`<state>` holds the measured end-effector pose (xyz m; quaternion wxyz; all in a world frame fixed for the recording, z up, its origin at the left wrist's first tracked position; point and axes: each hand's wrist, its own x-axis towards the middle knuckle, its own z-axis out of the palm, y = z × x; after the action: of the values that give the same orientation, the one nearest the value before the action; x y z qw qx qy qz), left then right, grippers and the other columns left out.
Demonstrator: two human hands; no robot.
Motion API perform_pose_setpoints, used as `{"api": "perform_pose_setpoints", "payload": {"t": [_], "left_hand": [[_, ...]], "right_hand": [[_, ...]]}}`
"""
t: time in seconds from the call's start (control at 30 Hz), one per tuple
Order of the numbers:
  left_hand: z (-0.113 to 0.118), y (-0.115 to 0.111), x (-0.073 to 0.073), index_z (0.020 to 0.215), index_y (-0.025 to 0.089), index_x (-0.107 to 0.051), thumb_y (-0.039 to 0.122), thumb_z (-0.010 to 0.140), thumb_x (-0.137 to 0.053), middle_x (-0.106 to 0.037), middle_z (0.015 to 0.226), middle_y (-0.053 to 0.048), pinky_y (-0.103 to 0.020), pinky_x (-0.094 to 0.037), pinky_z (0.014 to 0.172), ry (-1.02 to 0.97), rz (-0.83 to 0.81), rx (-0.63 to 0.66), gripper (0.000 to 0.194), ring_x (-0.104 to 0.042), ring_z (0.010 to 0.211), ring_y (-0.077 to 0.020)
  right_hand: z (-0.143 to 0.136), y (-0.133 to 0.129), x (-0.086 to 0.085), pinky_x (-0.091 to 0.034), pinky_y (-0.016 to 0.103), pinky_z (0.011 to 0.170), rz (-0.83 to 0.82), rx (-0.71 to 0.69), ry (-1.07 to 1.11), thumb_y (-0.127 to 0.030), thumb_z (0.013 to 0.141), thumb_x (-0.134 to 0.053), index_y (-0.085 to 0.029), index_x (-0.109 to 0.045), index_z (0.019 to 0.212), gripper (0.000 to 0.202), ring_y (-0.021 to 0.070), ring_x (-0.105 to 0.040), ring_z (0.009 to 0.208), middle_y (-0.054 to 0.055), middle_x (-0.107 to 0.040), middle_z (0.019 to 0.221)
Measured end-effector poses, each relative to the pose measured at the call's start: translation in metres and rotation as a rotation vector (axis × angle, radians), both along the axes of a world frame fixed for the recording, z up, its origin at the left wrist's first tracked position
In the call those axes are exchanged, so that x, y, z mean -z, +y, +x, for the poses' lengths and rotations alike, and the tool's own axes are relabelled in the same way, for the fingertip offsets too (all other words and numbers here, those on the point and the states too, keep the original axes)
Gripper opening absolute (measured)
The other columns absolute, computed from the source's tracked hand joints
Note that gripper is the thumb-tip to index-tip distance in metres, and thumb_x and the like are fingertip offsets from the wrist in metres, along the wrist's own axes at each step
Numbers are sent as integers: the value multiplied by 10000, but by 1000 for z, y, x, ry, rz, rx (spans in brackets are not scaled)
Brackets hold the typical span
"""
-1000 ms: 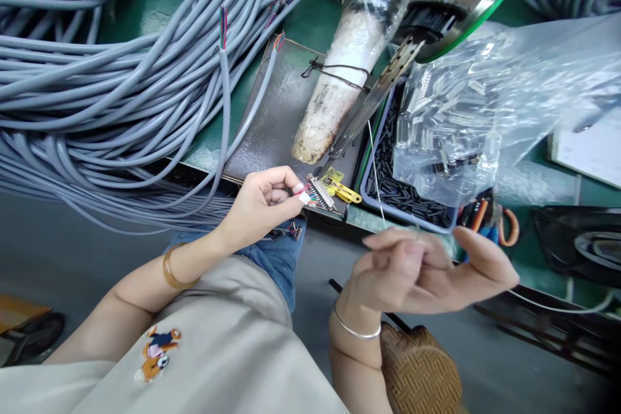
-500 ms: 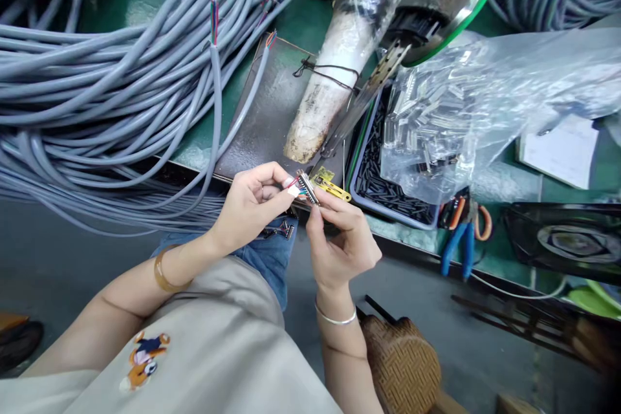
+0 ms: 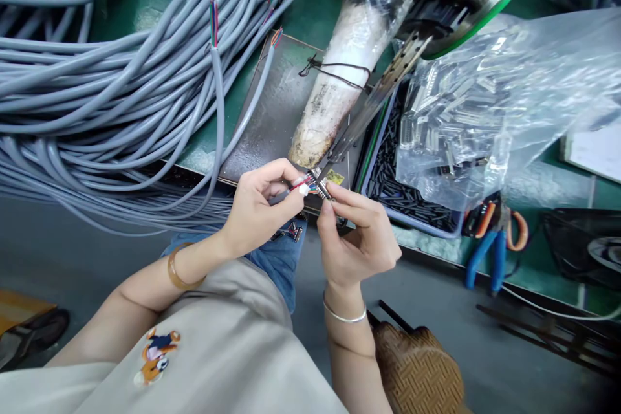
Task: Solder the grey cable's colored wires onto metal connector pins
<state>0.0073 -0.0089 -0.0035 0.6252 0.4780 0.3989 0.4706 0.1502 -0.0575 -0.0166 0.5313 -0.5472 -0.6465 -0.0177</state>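
Observation:
My left hand (image 3: 266, 207) pinches coloured wires (image 3: 305, 184) between thumb and fingertips. A small white piece shows at the thumb tip; I cannot make out what it is. The wires run to a metal multi-pin connector (image 3: 322, 190), whose edge is gripped by the thumb and fingers of my right hand (image 3: 359, 233). Just above the connector is the lower end of a slanting soldering iron (image 3: 371, 107) with a perforated metal shaft. Its tip is at or very near the connector; contact is hard to tell. A yellow piece (image 3: 335, 176) is partly hidden behind the connector.
Grey cables (image 3: 121, 77) heap on the left. A wrapped white tube (image 3: 334, 90) slants beside the iron. To the right are a blue bin (image 3: 412, 223) of black tubing pieces, a clear bag (image 3: 451, 116) of connectors, and blue-handled pliers (image 3: 488, 259). A woven stool (image 3: 422, 369) stands below.
The view has shifted, so the bench things appear farther right. The connector has come up to the iron's tip and covers most of the yellow piece. Both hands keep their grip.

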Motion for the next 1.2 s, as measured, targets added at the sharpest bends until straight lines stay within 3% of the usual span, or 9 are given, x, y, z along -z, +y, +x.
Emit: {"api": "perform_pose_setpoints", "payload": {"t": [0.3, 0.43, 0.53, 0.8, 1.07, 1.2], "left_hand": [[-1, 0, -4, 755, 168, -641, 205, 780, -753, -592, 653, 13, -176, -402, 511, 3, -48, -7, 121, -538, 583, -81], [-2, 3, -5, 727, 153, -618, 173, 765, -753, -622, 676, 23, -149, -383, 483, -31, -104, 27, 141, -478, 527, -37], [-3, 4, -7, 722, 153, -604, 182, 775, -755, -569, 602, 56, -140, -328, 423, -57, -144, 65, 162, -408, 452, -15], [-7, -1, -11, 721, 151, -588, 181, 737, -799, -526, 527, 63, -148, -319, 391, -67, -220, 92, 215, -411, 410, -27], [0, -2, -11, 661, 137, -599, 168, 703, -768, -572, 610, 32, -142, -318, 373, -70, -180, 18, 177, -428, 424, -16], [2, 0, -12, 662, 150, -580, 144, 680, -765, -581, 623, 43, -130, -315, 373, -102, -199, 5, 186, -417, 429, -6]], "right_hand": [[1, -1, -3, -649, 276, 764, 17, 24, -80, -82, 842, -768, -216, -659, 919, 189, 162, -795, 861, 37, -822, 1018], [4, -2, 2, -643, 228, 756, 79, 15, -207, -102, 852, -766, -204, -643, 906, 169, 144, -798, 851, 47, -828, 1025], [7, -3, 5, -636, 208, 768, 99, 6, -255, -85, 836, -782, -194, -650, 906, 186, 135, -797, 845, 49, -829, 1015], [-1, -5, 0, -650, 340, 818, -145, 7, 189, -102, 880, -730, -223, -666, 877, 137, 169, -780, 890, 11, -799, 953], [-4, -4, -1, -646, 301, 816, -22, 9, 36, -43, 833, -767, -218, -696, 921, 208, 155, -786, 873, 11, -816, 971], [-3, -3, -2, -647, 304, 785, -45, 31, 57, -65, 847, -762, -218, -695, 917, 181, 162, -788, 856, 8, -812, 941]]}}
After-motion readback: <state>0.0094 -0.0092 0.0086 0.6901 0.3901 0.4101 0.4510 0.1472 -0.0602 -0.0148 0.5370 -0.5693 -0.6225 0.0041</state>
